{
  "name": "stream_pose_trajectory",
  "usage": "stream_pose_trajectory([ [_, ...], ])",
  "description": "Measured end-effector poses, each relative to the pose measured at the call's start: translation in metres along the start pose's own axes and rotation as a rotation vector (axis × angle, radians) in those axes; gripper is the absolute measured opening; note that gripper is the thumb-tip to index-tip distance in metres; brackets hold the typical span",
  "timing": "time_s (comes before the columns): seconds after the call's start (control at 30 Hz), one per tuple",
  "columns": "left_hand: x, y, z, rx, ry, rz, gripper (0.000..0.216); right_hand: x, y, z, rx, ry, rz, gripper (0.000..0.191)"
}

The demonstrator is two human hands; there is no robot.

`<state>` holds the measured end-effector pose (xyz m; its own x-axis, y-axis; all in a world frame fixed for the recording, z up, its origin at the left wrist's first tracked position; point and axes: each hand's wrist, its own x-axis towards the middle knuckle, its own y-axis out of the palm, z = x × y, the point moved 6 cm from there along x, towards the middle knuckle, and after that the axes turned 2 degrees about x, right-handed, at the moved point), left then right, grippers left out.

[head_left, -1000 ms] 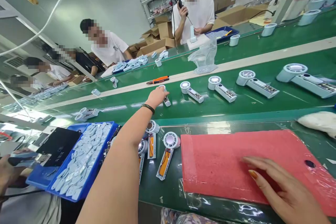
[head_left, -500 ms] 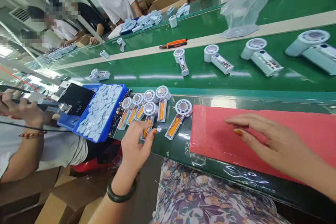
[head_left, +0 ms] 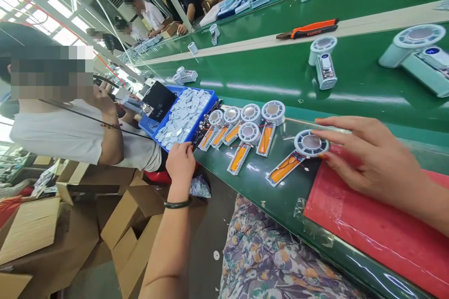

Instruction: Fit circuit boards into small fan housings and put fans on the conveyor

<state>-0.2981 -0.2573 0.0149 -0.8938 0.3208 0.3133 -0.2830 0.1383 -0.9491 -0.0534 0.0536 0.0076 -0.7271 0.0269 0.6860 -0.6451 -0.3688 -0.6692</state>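
right fingers rest unclenched on light plastic fan head; take its rim, fragile orange battery below them; left hand grip unclear.

1. Opened handheld fans stand in a row between the left hand and right hand, blocking a straight sideways pass.
2. The blue parts tray blocks the way just beyond the left hand.
3. A hand could pass over the green conveyor belt beyond the row, up to the next fan.
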Motion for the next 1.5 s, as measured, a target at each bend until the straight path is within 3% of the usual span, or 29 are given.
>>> stream_pose_trajectory([
  [0.2, 0.011, 0.018, 0.008, 0.095, -0.098, 0.17, 0.039, -0.001, 0.002, -0.016, -0.025, 0.026, 0.005, 0.026],
  [0.33, 0.01, 0.026, 0.013, 0.024, -0.201, 0.191, 0.031, -0.001, 0.002, -0.018, -0.04, 0.026, -0.014, 0.022],
  [0.5, 0.008, 0.012, 0.028, -0.217, -0.376, 0.064, 0.022, 0.002, -0.001, -0.015, -0.045, 0.013, -0.022, 0.02],
  [0.63, -0.007, -0.008, 0.032, -0.586, -0.467, 0.038, 0.023, 0.004, -0.006, -0.011, -0.053, 0.042, -0.09, 0.02],
  [0.73, -0.03, -0.017, 0.007, -0.904, -0.453, 0.162, 0.036, 0.004, -0.012, -0.002, -0.007, 0.047, -0.127, 0.02],
  [0.87, -0.07, -0.015, -0.054, -1.178, -0.402, 0.45, 0.041, 0.005, -0.02, 0.019, 0.102, 0.006, -0.085, 0.026],
  [1.0, -0.1, -0.007, -0.113, -1.383, -0.333, 0.775, 0.039, 0.005, -0.024, 0.043, 0.146, -0.112, -0.035, 0.032],
  [1.13, -0.113, -0.009, -0.15, -1.458, -0.216, 0.937, 0.039, 0.0, -0.02, 0.058, 0.051, -0.229, 0.009, 0.028],
  [1.3, -0.124, -0.017, -0.174, -1.53, -0.128, 1.054, 0.037, -0.006, -0.019, 0.062, -0.022, -0.332, 0.035, 0.025],
  [1.37, -0.128, -0.018, -0.178, -1.559, -0.114, 1.085, 0.042, -0.004, -0.019, 0.061, 0.04, -0.296, 0.071, 0.024],
  [1.43, -0.125, -0.021, -0.174, -1.595, -0.107, 0.967, 0.048, 0.0, -0.017, 0.056, 0.223, -0.145, 0.145, 0.022],
  [1.5, -0.118, -0.025, -0.165, -1.62, -0.089, 0.722, 0.049, 0.001, -0.01, 0.051, 0.515, 0.116, 0.265, 0.021],
])
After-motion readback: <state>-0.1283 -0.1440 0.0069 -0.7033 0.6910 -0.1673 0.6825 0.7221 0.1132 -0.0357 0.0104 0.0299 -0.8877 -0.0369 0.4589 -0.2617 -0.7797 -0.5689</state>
